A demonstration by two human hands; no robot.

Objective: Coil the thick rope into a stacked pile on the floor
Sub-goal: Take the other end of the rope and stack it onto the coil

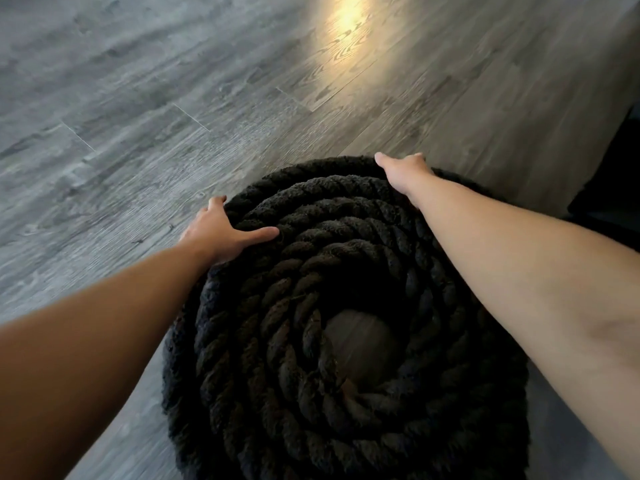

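Observation:
A thick black twisted rope (311,271) lies wound in a round stacked coil on the grey wood floor (156,98), with a small hole in its middle where floor shows. My left hand (221,232) rests on the coil's far left rim, thumb on top and fingers curled over the outer edge. My right hand (403,173) lies on the far right rim, fingers bent down over the outside turn. Both forearms reach over the pile. The fingertips of both hands are hidden behind the rope.
Grey plank flooring spreads out beyond and to the left of the coil, with a bright patch of light (346,19) at the top. A dark object (613,181) stands at the right edge, close to the coil.

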